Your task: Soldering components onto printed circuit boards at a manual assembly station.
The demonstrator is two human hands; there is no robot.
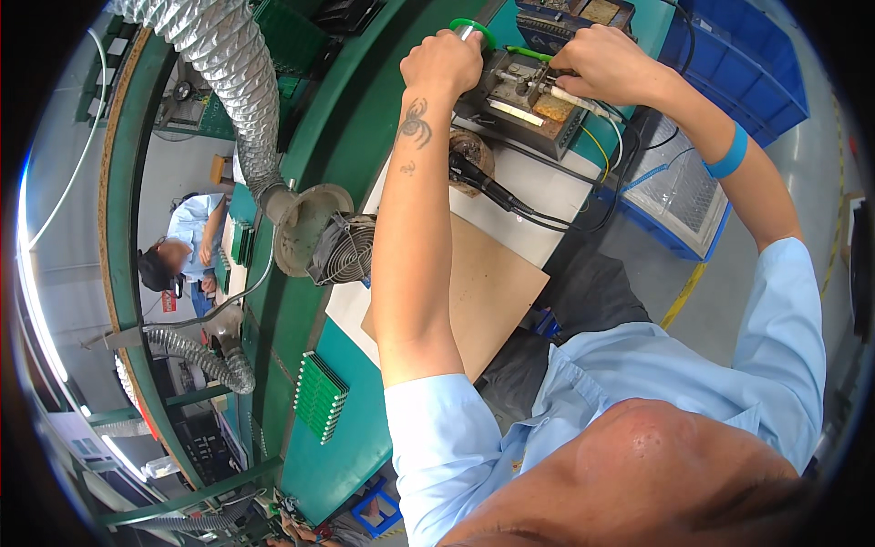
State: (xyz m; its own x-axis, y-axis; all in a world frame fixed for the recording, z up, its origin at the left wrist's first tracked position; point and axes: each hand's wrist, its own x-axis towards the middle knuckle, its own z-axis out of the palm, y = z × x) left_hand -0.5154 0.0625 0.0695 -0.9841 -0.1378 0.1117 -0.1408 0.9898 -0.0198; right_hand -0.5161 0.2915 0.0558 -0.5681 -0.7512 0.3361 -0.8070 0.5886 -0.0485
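At the far end of the bench, my left hand (442, 64) is closed round a small reel with a green rim (474, 33). My right hand (606, 66) is to its right, with fingers bent over a dark metal stand (524, 137) that has a yellow sponge (552, 108). A thin green stick (527, 53) runs up to these fingertips. Just under them lies a white handle (576, 98) with a cable. What the right fingers grip is partly hidden. A blue band (729, 151) circles my right forearm.
Below the stand, a black-handled tool (483, 182) rests by a round holder. A brown board (492, 283) lies nearer me. Left are a fan (346, 251), a duct funnel (305, 228) and stacked green circuit boards (319, 398). Blue crates (738, 73) stand right; a co-worker (187, 242) sits far left.
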